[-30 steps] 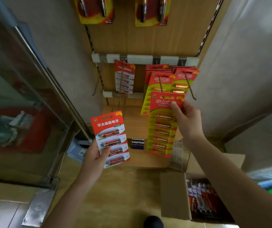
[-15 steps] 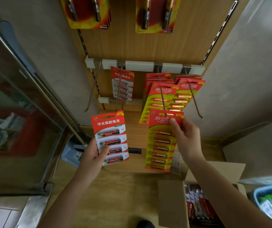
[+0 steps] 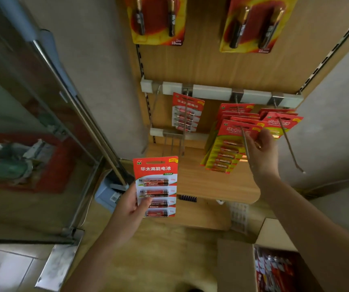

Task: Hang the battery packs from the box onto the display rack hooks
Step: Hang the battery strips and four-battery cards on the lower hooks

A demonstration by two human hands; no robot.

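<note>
My left hand (image 3: 130, 207) grips a red and white battery pack (image 3: 156, 186) by its lower left edge, holding it upright in front of the wooden shelf. My right hand (image 3: 261, 152) pinches the top right of a red, green and yellow battery pack (image 3: 229, 144) that sits threaded on the middle hook (image 3: 245, 142), in front of several like packs. Another red and white pack (image 3: 187, 112) hangs on the hook left of it. The cardboard box (image 3: 235, 268) at bottom right holds more packs.
A further stack of red packs (image 3: 281, 122) hangs on the right hook, whose long wire (image 3: 291, 152) juts out toward me. A bare hook (image 3: 154, 108) sits at far left. Two large yellow packs (image 3: 249, 22) hang above. A glass cabinet (image 3: 43, 127) flanks the left.
My right hand has pushed the red, green and yellow pack up and back along the middle hook, against the stack. The left hand's pack stays roughly in place; the view tilted upward.
</note>
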